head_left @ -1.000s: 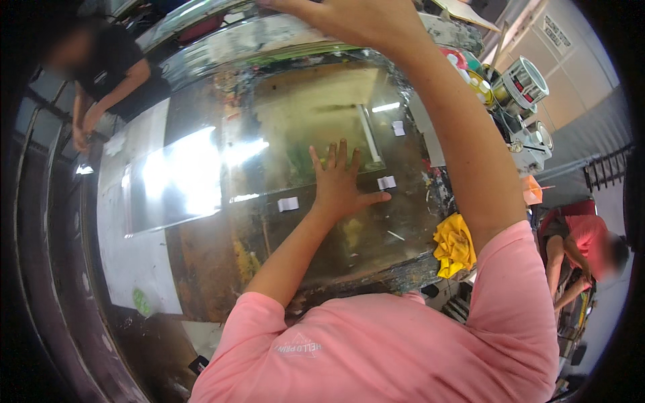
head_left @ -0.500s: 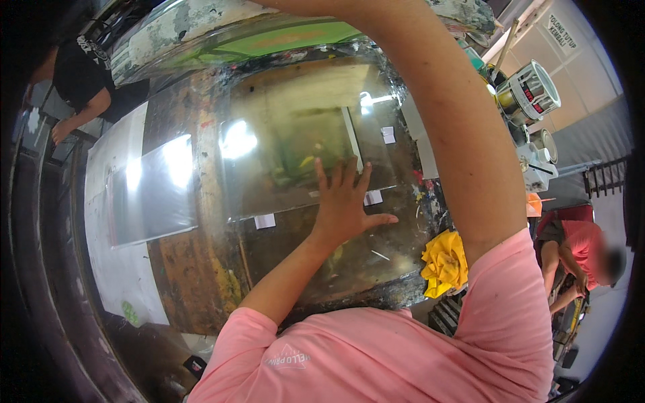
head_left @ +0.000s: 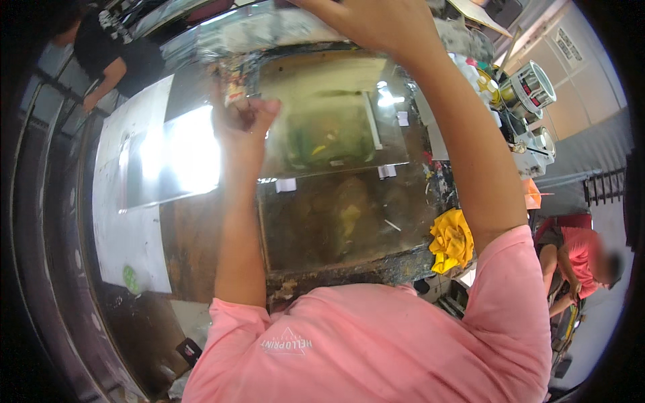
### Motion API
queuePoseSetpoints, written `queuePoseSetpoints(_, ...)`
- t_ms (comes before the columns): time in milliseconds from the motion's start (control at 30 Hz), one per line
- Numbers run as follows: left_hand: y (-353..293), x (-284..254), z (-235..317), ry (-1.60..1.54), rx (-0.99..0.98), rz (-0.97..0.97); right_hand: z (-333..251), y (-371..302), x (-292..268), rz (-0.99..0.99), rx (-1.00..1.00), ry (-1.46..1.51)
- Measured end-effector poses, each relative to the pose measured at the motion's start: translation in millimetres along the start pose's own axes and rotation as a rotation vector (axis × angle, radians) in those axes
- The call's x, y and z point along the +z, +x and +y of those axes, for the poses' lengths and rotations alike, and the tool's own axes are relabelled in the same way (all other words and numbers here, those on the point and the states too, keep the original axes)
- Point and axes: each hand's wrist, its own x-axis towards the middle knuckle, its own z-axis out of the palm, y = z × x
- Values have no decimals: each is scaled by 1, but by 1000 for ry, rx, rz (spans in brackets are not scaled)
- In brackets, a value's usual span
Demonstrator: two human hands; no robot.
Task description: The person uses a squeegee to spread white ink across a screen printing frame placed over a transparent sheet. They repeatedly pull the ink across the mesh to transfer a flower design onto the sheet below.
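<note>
A clear sheet (head_left: 396, 149) lies on the dark, stained glass-topped table (head_left: 316, 228), with small white paper tabs (head_left: 286, 185) along its near edge. A narrow white strip (head_left: 373, 121) shows near its right side. My left hand (head_left: 243, 131) is over the left edge of this sheet, thumb out to the right; its fingers are smeared by motion. At the top edge, my right hand (head_left: 379, 23) reaches across beside a paint-smeared frame edge (head_left: 269, 30). Its fingertips are cut off by the picture, so any hold is hidden.
Glossy clear film (head_left: 188, 161) lies on white paper (head_left: 127, 242) at the left. A crumpled yellow cloth (head_left: 451, 240) sits at the near right. Paint cans (head_left: 527, 87) and bottles stand far right. One person (head_left: 111, 54) is at far left, another (head_left: 581, 258) at right.
My left hand has lifted from the clear sheet and moved left and away from me. My right arm stays raised. The green underside of the frame at the top has gone from view.
</note>
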Motion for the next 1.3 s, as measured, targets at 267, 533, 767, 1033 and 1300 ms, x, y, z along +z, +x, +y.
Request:
queuePoseSetpoints(267, -65, -59, 13, 382, -187, -182, -27, -120, -9, -721, -106, 244)
queuePoseSetpoints(533, -100, -89, -90, 777, 147, -187, -27, -184, 40, -701, 360, 3)
queuePoseSetpoints(767, -96, -104, -100, 771, 150, -205, 47, -165, 119, -597, 623, -443)
queuePoseSetpoints(1033, -88, -121, -111, 741, 228, -180, 43, -175, 171, -653, 595, -594)
queuePoseSetpoints(1300, -97, -125, -113, 715, 274, -149, -8, -158, 171, -679, 392, -490)
